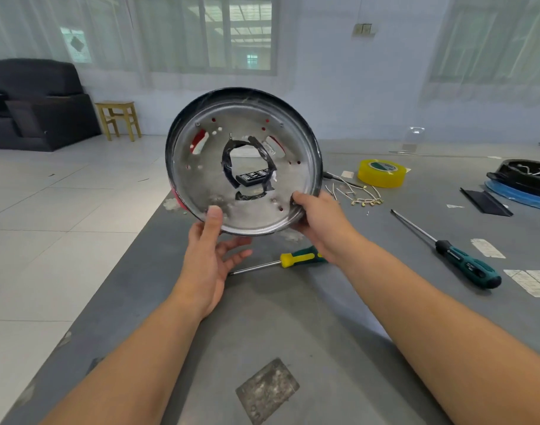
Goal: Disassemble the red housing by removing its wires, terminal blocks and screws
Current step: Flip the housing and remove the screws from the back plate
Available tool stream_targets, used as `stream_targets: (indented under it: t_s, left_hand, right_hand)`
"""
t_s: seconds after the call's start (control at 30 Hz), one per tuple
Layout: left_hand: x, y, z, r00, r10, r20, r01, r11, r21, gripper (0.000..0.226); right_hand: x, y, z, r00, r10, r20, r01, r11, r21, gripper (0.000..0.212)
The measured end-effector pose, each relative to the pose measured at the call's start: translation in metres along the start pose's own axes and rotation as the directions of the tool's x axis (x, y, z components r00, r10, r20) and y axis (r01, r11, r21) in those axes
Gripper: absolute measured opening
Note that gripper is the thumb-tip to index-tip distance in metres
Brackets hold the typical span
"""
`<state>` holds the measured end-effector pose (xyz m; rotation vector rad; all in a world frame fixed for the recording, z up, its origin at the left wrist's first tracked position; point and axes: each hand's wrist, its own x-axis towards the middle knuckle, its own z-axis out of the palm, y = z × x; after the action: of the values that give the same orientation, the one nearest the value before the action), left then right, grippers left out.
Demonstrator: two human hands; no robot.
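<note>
I hold the round housing upright above the grey table, its silver metal inner face toward me and red showing through its slots and at the lower left rim. Black tape rings its centre hole. My left hand supports the bottom rim with the thumb pressed on the inner face and the fingers spread underneath. My right hand grips the lower right rim. Loose white wires with brass terminals lie on the table to the right. A black terminal block shows through the centre hole.
A yellow-and-green screwdriver lies under the housing. A longer dark green screwdriver lies at right. Yellow tape roll, a black strip, black and blue parts, paper labels sit at right. The table's left edge drops to tiled floor.
</note>
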<state>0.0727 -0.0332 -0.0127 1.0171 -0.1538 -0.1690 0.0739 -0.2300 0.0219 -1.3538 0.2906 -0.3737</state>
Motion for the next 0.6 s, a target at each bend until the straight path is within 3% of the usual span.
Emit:
stream_targets:
  t_s: [0.13, 0.37, 0.5, 0.6]
  left_hand:
    - [0.003, -0.003, -0.002, 1.0, 0.011, 0.029, -0.009, 0.998, -0.054, 0.076]
    - [0.006, -0.007, -0.003, 0.997, 0.004, 0.079, 0.001, 0.999, -0.054, 0.06]
    - [0.01, -0.009, -0.007, 0.997, -0.049, 0.061, 0.052, 0.998, -0.038, 0.048]
    - [0.014, -0.008, -0.01, 0.997, -0.082, 0.007, 0.082, 0.993, -0.084, 0.04]
  right_hand:
    - [-0.017, 0.012, 0.025, 0.996, 0.076, 0.049, -0.083, 0.984, 0.159, 0.023]
    - [-0.035, 0.031, 0.051, 0.997, 0.057, 0.05, -0.068, 0.964, 0.257, 0.039]
    - [-0.039, 0.039, 0.055, 0.998, 0.041, 0.053, -0.048, 0.987, 0.151, 0.048]
    - [-0.039, 0.033, 0.043, 0.99, 0.002, 0.142, -0.006, 1.0, 0.026, 0.032]
